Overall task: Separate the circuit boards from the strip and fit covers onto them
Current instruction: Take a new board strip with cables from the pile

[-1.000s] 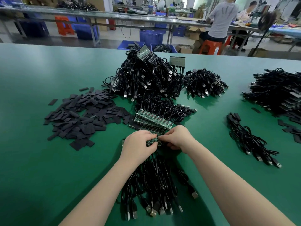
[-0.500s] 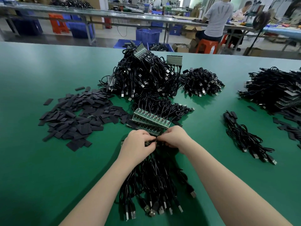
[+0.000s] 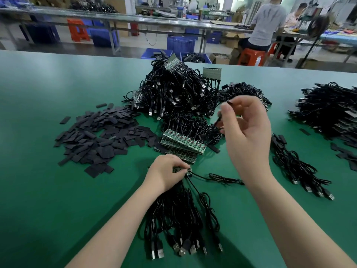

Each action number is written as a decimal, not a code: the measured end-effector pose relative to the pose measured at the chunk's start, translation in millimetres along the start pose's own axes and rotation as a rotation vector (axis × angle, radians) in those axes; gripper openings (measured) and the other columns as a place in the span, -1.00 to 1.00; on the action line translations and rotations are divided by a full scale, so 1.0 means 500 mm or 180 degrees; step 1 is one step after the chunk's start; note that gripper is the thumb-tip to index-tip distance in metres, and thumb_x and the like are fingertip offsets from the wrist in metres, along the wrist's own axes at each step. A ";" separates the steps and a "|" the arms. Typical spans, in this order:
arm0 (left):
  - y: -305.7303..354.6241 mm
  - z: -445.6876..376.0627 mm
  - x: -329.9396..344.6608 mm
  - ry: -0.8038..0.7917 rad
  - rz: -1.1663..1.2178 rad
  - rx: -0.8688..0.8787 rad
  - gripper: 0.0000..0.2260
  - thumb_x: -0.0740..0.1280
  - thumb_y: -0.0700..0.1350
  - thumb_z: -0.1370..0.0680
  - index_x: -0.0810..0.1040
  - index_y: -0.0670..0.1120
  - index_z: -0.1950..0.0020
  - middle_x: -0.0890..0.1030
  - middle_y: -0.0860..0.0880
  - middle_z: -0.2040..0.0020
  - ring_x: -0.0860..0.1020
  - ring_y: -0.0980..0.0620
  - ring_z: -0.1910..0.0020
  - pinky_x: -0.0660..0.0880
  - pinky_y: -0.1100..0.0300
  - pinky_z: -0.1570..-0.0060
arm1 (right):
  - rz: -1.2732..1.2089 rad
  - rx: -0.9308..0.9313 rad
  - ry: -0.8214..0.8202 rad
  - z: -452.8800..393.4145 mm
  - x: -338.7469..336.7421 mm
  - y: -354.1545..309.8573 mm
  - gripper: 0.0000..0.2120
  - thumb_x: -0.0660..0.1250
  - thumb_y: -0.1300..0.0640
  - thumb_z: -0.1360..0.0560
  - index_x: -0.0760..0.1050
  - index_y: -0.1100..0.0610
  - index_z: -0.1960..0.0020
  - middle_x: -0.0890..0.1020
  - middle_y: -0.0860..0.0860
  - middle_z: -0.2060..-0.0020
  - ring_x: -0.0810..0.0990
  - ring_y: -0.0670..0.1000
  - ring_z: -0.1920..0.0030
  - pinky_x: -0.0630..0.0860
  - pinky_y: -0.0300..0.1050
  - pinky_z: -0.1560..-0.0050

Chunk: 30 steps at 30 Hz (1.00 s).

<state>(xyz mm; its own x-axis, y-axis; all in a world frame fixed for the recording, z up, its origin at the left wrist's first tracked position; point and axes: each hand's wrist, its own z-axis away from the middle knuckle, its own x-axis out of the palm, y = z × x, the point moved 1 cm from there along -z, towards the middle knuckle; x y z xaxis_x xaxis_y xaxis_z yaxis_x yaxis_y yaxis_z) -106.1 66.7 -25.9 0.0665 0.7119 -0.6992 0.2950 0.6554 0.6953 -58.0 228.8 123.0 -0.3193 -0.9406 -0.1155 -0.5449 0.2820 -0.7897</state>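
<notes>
Green table (image 3: 38, 190), read left to right. At nine o'clock lies one loose heap of flat black covers (image 3: 100, 140), too many to count. At the centre, toward twelve o'clock, rises one large tangle of black USB cables (image 3: 173, 93) with three board strips showing in it; a smaller bundle (image 3: 245, 89) lies just to its right. In front of the tangle sits a stack of green circuit board strips (image 3: 181, 144), at least two layers, each a row of small boards; the exact count cannot be told.

The left hand (image 3: 166, 175), low at six o'clock, is curled down on the strip being worked (image 3: 178, 169), pinning it to the table; its attached cables (image 3: 179, 219) fan toward the viewer, about seven USB plugs visible.

The right hand (image 3: 247, 132) is raised, well apart from the left, thumb and forefinger pinching one small dark piece (image 3: 229, 102); blur hides what it is. One cable (image 3: 224, 178) trails from the strip beneath this wrist.

At three o'clock lies one bundle of finished cables (image 3: 297, 167); beyond it, one further cable pile (image 3: 328, 109) at the edge. Two people (image 3: 268, 24) sit at a far bench.
</notes>
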 end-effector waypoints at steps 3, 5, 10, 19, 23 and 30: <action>-0.005 -0.002 -0.022 0.0549 0.1140 -0.0578 -0.78 0.33 -0.10 -0.58 0.61 0.18 -0.15 0.63 0.21 -0.07 0.56 0.23 0.05 0.51 0.41 0.15 | -0.0658 0.0484 -0.0238 -0.009 0.021 -0.011 -0.88 0.32 0.16 -0.60 0.45 -0.03 0.06 0.63 -0.02 0.20 0.70 0.05 0.25 0.62 -0.13 0.22; -0.011 -0.006 -0.055 0.1052 0.2287 -0.1084 -0.79 0.27 -0.16 -0.61 0.60 0.12 -0.12 0.66 0.14 0.00 0.57 0.18 0.14 0.52 0.38 0.29 | -0.1175 0.1210 -0.0159 -0.007 0.031 0.013 -0.95 0.31 0.19 -0.61 0.46 0.10 0.03 0.63 0.00 0.20 0.71 0.03 0.25 0.63 -0.16 0.20; -0.026 0.007 -0.114 0.1558 0.1744 -0.1085 -0.80 0.20 -0.15 -0.64 0.58 0.08 -0.11 0.65 0.14 0.07 0.57 0.17 0.16 0.50 0.29 0.15 | -0.1470 0.3407 0.0020 0.061 0.044 0.137 -0.88 0.27 0.26 -0.61 0.45 0.25 -0.14 0.58 0.19 0.01 0.71 0.06 0.26 0.69 -0.10 0.23; 0.063 0.030 -0.022 -0.0202 -0.0116 0.0006 -0.57 0.35 0.11 -0.53 0.44 0.20 -0.40 0.54 0.25 0.02 0.53 0.24 0.03 0.39 0.37 0.07 | -0.1323 0.3409 0.0074 0.096 0.056 0.201 -0.91 0.29 0.19 -0.62 0.42 0.20 -0.06 0.59 0.14 0.01 0.70 0.04 0.26 0.65 -0.12 0.28; 0.073 0.016 -0.032 0.0111 -0.0055 -0.0007 -0.74 0.31 -0.10 -0.60 0.58 0.10 -0.27 0.65 0.18 0.06 0.55 0.27 0.18 0.49 0.32 0.12 | 0.1848 0.1977 -0.1209 0.083 0.000 0.206 -0.68 0.24 -0.16 -0.59 0.49 0.02 -0.20 0.62 -0.05 -0.04 0.61 0.06 -0.08 0.56 0.03 -0.10; 0.047 0.002 -0.105 0.0648 0.0214 -0.0457 -0.78 0.16 -0.14 -0.67 0.55 -0.06 -0.22 0.59 0.01 0.14 0.56 0.26 0.33 0.42 0.43 0.42 | 0.3406 0.1911 -0.2583 0.095 -0.050 0.213 -0.61 0.07 -0.18 -0.65 0.45 0.12 -0.12 0.62 0.09 -0.04 0.60 0.14 -0.02 0.51 -0.06 0.02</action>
<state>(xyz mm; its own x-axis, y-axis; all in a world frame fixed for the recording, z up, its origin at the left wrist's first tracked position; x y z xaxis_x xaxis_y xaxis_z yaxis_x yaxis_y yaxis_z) -101.8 44.5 26.8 -0.1162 0.7817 -0.6127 0.1570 0.6236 0.7658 -71.3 273.2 13.4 0.2690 -0.2422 -0.9322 0.1271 0.9683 -0.2149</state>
